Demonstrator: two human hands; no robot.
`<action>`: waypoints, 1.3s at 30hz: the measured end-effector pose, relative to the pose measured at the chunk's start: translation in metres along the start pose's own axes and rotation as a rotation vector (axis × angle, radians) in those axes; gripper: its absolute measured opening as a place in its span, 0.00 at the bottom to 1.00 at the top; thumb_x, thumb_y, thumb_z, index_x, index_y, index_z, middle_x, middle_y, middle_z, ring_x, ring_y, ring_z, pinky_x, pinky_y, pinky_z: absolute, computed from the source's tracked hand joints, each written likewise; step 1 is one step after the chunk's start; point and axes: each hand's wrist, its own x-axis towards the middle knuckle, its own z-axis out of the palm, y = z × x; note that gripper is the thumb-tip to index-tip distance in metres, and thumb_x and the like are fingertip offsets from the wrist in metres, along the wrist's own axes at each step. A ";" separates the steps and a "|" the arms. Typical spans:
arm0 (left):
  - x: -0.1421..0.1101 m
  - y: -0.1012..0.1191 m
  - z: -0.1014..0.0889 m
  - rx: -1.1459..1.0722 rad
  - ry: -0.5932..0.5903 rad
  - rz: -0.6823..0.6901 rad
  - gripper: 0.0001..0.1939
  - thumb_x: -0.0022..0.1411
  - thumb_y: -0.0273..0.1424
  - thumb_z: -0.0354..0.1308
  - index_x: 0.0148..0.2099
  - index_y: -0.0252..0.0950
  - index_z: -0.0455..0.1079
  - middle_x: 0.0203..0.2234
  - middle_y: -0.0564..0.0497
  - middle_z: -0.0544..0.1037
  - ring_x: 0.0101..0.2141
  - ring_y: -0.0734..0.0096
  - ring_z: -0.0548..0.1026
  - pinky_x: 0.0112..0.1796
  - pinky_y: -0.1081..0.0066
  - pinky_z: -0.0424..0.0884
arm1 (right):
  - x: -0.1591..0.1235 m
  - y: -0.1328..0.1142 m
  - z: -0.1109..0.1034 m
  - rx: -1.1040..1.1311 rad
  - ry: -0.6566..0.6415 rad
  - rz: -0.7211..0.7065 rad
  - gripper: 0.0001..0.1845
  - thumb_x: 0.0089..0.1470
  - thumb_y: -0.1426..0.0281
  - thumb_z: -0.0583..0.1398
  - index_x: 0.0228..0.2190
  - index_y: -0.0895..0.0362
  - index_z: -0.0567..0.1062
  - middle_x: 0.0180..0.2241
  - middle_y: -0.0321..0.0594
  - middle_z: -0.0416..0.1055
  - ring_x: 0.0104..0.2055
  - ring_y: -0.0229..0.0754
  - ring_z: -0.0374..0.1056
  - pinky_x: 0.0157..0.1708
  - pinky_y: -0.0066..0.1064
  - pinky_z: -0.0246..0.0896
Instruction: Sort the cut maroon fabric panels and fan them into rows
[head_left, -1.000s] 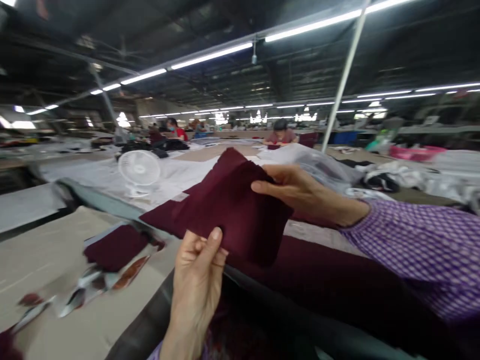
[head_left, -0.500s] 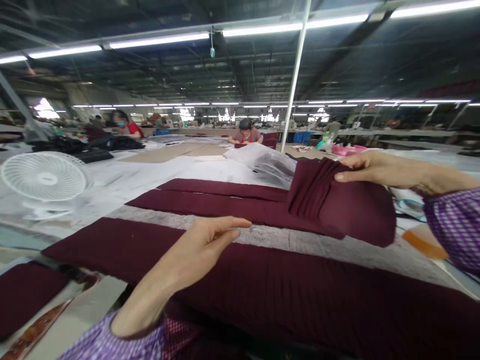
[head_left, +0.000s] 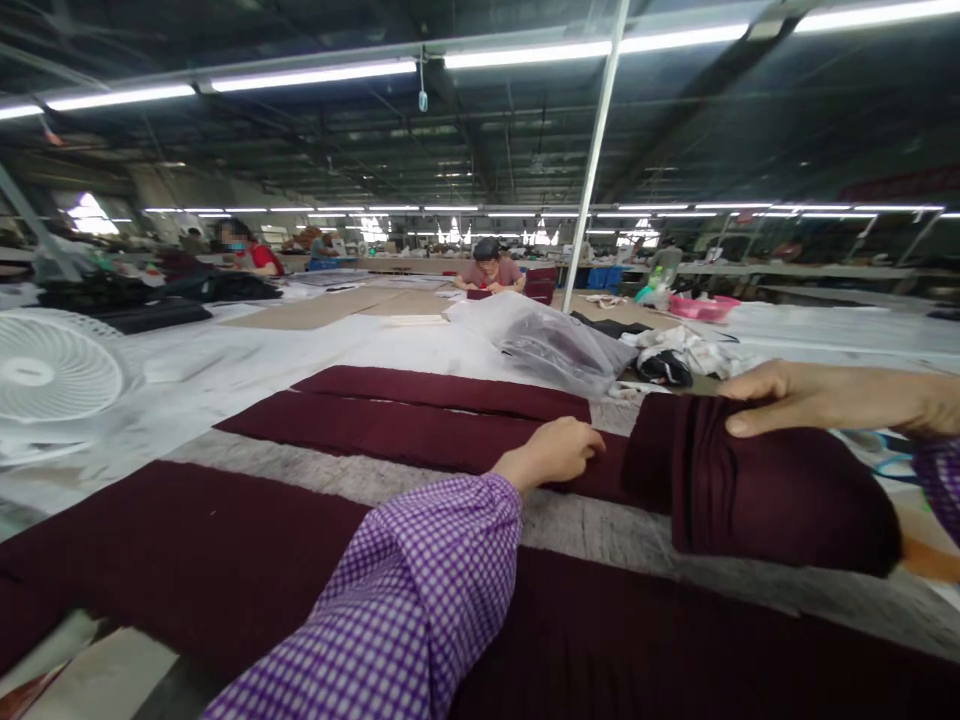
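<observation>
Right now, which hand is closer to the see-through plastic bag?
Left. The left hand rests on maroon cloth just below the plastic bag; the right hand sits farther off, to the bag's right.

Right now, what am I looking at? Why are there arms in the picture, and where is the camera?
There's no robot here, just a person working with bare hands. The one camera sits on their head, so we see what they see, including their own arm in a purple checked sleeve. Their right hand holds a folded dark red cloth. Their left hand rests on a long dark red cloth strip, which lies on a grey table cover. Farther along are a plastic bag and a white fan, and a co-worker sits beyond them.
</observation>
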 end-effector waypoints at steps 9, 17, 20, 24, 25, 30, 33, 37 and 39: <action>-0.007 -0.023 0.039 -0.148 0.140 0.011 0.14 0.65 0.21 0.53 0.46 0.37 0.78 0.50 0.47 0.80 0.50 0.62 0.73 0.55 0.63 0.69 | 0.059 0.039 0.024 0.041 -0.191 0.027 0.12 0.54 0.61 0.68 0.31 0.58 0.83 0.31 0.35 0.79 0.35 0.42 0.74 0.39 0.30 0.68; -0.010 -0.024 0.038 -0.220 0.184 -0.011 0.14 0.62 0.18 0.54 0.44 0.34 0.78 0.47 0.45 0.81 0.49 0.63 0.76 0.54 0.64 0.70 | 0.073 0.054 0.034 0.021 -0.240 0.049 0.11 0.64 0.65 0.63 0.37 0.61 0.78 0.36 0.36 0.78 0.40 0.44 0.75 0.47 0.41 0.70; -0.012 -0.024 0.037 -0.244 0.209 -0.025 0.15 0.61 0.15 0.53 0.44 0.29 0.77 0.45 0.41 0.82 0.46 0.62 0.77 0.52 0.65 0.71 | 0.072 0.055 0.035 0.022 -0.230 0.061 0.10 0.64 0.65 0.63 0.38 0.60 0.79 0.36 0.36 0.78 0.40 0.44 0.75 0.48 0.41 0.70; -0.012 -0.026 0.037 -0.268 0.230 -0.013 0.15 0.59 0.15 0.53 0.43 0.31 0.78 0.44 0.42 0.82 0.46 0.63 0.78 0.52 0.65 0.72 | 0.073 0.062 0.034 -0.014 -0.185 0.086 0.12 0.64 0.63 0.63 0.39 0.59 0.79 0.40 0.38 0.78 0.43 0.45 0.74 0.50 0.43 0.68; -0.012 -0.027 0.038 -0.273 0.234 -0.010 0.15 0.59 0.15 0.53 0.42 0.32 0.79 0.44 0.43 0.83 0.46 0.64 0.78 0.52 0.65 0.72 | 0.074 0.064 0.033 -0.025 -0.177 0.095 0.12 0.64 0.62 0.63 0.39 0.59 0.79 0.40 0.38 0.78 0.43 0.45 0.74 0.50 0.43 0.68; -0.009 -0.032 0.040 -0.287 0.244 -0.006 0.17 0.59 0.15 0.53 0.41 0.35 0.80 0.44 0.46 0.84 0.46 0.65 0.80 0.52 0.64 0.73 | 0.085 0.077 0.032 -0.057 -0.203 0.168 0.21 0.52 0.54 0.67 0.37 0.59 0.81 0.38 0.42 0.80 0.40 0.48 0.75 0.45 0.41 0.69; -0.008 -0.035 0.037 -0.294 0.226 0.005 0.18 0.60 0.15 0.51 0.40 0.35 0.80 0.44 0.46 0.84 0.46 0.67 0.81 0.51 0.66 0.74 | 0.089 0.081 0.032 -0.075 -0.174 0.203 0.26 0.42 0.50 0.67 0.37 0.57 0.83 0.40 0.43 0.81 0.43 0.55 0.75 0.44 0.38 0.69; -0.008 -0.036 0.034 -0.289 0.200 0.022 0.18 0.60 0.15 0.51 0.41 0.34 0.81 0.45 0.45 0.84 0.46 0.68 0.81 0.51 0.68 0.74 | 0.089 0.080 0.031 -0.105 -0.165 0.222 0.29 0.39 0.49 0.66 0.38 0.57 0.83 0.42 0.44 0.81 0.45 0.57 0.74 0.44 0.38 0.70; -0.009 -0.036 0.033 -0.281 0.196 0.023 0.19 0.60 0.15 0.51 0.41 0.34 0.81 0.45 0.46 0.84 0.46 0.68 0.81 0.52 0.68 0.74 | 0.089 0.080 0.030 -0.128 -0.162 0.222 0.30 0.39 0.49 0.65 0.38 0.57 0.83 0.42 0.44 0.81 0.46 0.58 0.74 0.45 0.38 0.69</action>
